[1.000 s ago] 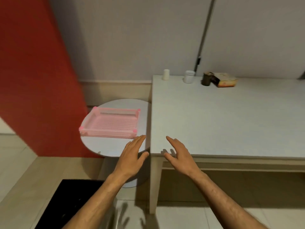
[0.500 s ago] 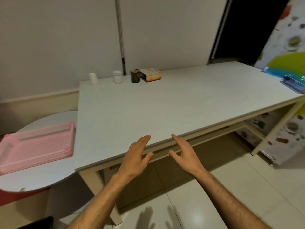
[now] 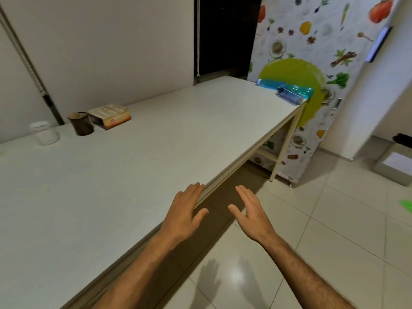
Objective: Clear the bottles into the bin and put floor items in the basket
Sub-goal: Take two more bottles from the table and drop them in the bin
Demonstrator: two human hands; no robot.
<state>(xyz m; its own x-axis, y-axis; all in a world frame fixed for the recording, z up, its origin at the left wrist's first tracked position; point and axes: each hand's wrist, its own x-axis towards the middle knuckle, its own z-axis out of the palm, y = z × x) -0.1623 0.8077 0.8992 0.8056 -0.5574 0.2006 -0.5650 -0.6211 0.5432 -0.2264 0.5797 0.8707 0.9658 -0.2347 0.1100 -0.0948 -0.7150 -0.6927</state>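
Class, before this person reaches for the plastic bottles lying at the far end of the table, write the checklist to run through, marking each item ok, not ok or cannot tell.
1. Left hand free, fingers straight: ok.
2. Right hand free, fingers straight: ok.
3. Bottles in sight, lying at the table's far right corner: ok.
4. Bottles within reach from here: not ok; they lie far beyond both hands.
5. Bin in view: cannot tell; a grey box stands on the floor at right.
6. Basket in view: not ok.
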